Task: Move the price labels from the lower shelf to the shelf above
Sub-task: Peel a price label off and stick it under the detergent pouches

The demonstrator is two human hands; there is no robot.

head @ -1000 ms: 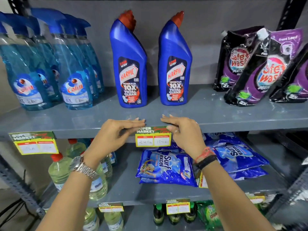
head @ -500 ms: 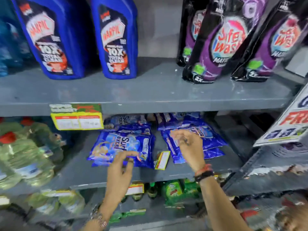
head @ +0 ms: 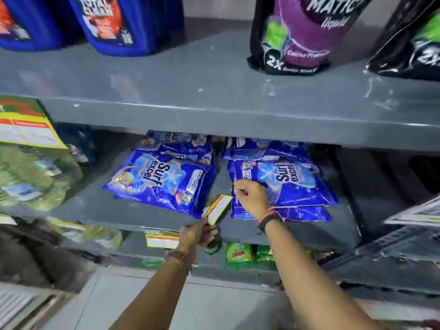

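You've dropped from the upper shelf (head: 214, 115), where a label (head: 26, 125) now hangs far up-left of your hands, to the lower shelf (head: 119, 210). Your left hand (head: 196, 234) is pinched on the price label (head: 217, 209) lying tilted at its front edge. Just right, your right hand (head: 250, 198) is loosely curled, empty, over the detergent packs (head: 285, 184). Lifting comes next.

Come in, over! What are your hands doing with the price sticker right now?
Left hand pinching yellow price label. Right hand closed over Surf Excel packs. Shelf edge above bare.
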